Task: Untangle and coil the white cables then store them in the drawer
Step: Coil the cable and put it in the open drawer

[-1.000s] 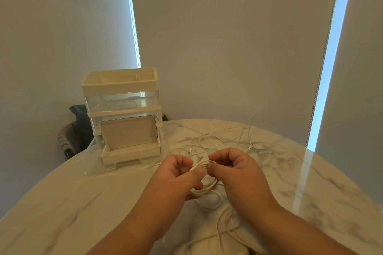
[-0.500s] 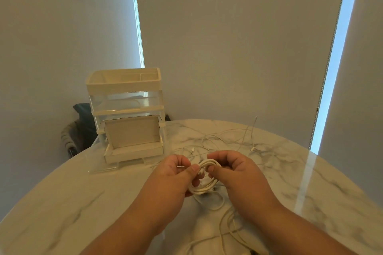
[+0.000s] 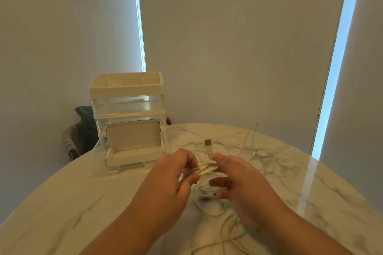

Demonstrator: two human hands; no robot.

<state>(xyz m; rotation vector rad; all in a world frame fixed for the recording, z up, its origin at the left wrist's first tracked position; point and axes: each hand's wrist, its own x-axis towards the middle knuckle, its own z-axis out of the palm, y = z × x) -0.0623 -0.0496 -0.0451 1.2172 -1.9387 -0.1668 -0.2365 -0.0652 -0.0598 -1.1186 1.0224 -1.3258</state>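
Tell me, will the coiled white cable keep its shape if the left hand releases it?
Probably not: the coiled cable looks thin and floppy, its loops pinched together by the left hand with no tie visible, so they would likely spring apart. It seems light, and the free plug end sticking up may flop over and loosen a loop.

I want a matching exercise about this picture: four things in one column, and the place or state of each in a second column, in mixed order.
Things
1. cable coil
2. bottom drawer
3. top tray
4. loose connector

Places or states
A. pulled open
B. lying on the table
C. gripped by the left hand
D. highest part of the organizer

Pairs: 1-C, 2-A, 3-D, 4-B
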